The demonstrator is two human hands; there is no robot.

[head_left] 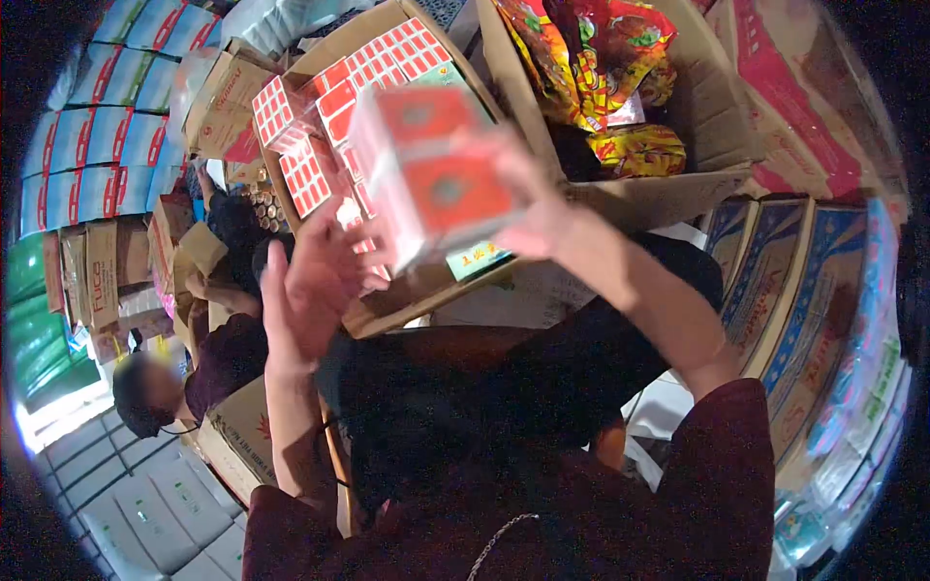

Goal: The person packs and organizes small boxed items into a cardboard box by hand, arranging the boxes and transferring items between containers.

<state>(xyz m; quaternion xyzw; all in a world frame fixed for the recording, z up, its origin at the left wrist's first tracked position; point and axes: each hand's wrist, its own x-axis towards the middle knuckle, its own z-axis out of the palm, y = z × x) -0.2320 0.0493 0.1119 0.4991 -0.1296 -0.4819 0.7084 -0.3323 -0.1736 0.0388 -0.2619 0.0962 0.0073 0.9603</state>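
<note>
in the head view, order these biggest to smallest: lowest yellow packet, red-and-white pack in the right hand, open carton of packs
1. Open carton of packs
2. Red-and-white pack in the right hand, blurred; it seems nearer the camera, so may look enlarged
3. Lowest yellow packet

Reaching forward with both arms (649, 290)
Clasping with the right hand (535, 203), blurred; holding the left hand (315, 261) unclenched, with thumb apart and fingers slightly bent.

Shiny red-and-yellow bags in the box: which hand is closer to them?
Right. The right hand holds the red-and-white pack, just below and left of the bags in the picture; the left hand is farther left, across the pack.
</note>
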